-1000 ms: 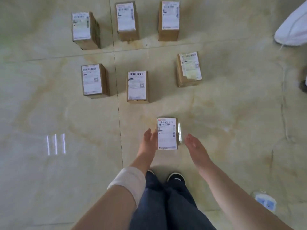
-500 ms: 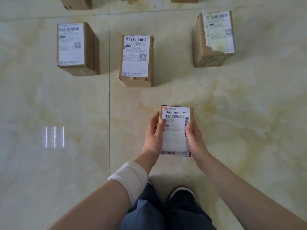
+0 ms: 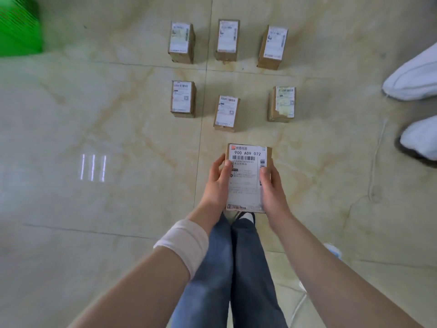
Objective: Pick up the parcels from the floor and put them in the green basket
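both hands clamped on parcel — left hand and right hand at its sides, held above floor; six parcels grounded; green basket far left.

Between the fingers, the brown parcel is showing a white label with black barcode stripes and a red logo, while beyond the fingers the beige floor is displaying tan veining and the basket is glowing bright green.

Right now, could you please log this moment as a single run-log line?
step: holding parcel | grip: left hand and right hand | remaining: six parcels | green basket: upper left
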A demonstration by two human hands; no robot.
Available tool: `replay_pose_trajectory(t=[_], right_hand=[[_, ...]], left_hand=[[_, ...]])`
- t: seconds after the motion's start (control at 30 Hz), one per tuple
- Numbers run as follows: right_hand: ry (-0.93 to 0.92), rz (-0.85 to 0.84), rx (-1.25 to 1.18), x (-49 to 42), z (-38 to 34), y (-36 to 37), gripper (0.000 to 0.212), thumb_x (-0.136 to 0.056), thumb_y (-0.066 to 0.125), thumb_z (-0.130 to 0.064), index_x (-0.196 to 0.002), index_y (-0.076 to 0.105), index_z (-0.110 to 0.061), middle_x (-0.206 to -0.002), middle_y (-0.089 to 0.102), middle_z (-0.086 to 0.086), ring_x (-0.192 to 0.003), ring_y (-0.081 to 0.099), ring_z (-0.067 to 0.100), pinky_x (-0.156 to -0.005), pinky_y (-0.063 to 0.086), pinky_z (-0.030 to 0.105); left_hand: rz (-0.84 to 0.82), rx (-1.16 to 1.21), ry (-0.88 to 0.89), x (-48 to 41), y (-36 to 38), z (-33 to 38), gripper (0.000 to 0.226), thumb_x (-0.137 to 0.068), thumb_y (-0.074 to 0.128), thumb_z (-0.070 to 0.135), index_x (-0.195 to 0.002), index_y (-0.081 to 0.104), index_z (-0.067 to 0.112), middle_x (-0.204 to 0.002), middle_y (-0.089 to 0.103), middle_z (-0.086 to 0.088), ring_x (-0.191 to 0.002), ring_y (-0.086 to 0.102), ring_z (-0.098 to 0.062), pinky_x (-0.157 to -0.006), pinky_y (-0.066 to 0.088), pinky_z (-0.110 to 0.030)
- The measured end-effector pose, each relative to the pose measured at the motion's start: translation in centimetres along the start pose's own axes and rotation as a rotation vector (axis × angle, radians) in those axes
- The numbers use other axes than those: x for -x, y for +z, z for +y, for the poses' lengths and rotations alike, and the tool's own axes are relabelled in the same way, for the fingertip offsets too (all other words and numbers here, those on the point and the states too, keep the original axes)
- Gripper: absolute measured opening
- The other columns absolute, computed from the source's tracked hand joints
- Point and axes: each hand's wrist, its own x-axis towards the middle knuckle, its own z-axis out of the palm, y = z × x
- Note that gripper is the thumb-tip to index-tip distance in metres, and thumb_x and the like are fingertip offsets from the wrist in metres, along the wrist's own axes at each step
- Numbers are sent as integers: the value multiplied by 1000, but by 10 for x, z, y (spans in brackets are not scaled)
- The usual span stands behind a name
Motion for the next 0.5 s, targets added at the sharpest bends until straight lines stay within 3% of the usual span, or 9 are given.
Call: replay_pose_trajectory(t=[0.17,0.37,0.5], right_hand=[[-90,8,55,55,-73,44,49,-92,43,-47,-138,37,-31,-119,60,0,-94,61,8,-63,46,18],[-135,-95,87,77,-104,149,48,-92,44,-48,-137,39,-32,-110,63,-2,-92,63,8,-63,48,21],[-146,-164,103,94,-110,237,48,-92,45,-47,-137,40,-29,-116,64,1,-95,63,9,-65,47,21]], left_hand=[[76,123,104,48,-39,65,46,-97,38,38,-139,37,22,-126,60,-7,-107,61,-19,-96,49,-38],[150,227,162,67,-139,104,45,-97,35,41,-140,35,27,-113,61,1,-97,61,-12,-82,51,-31],[196,253,137,77,-225,122,47,-96,35,43,-141,34,29,-126,58,-2,-114,58,-19,-91,48,-35]])
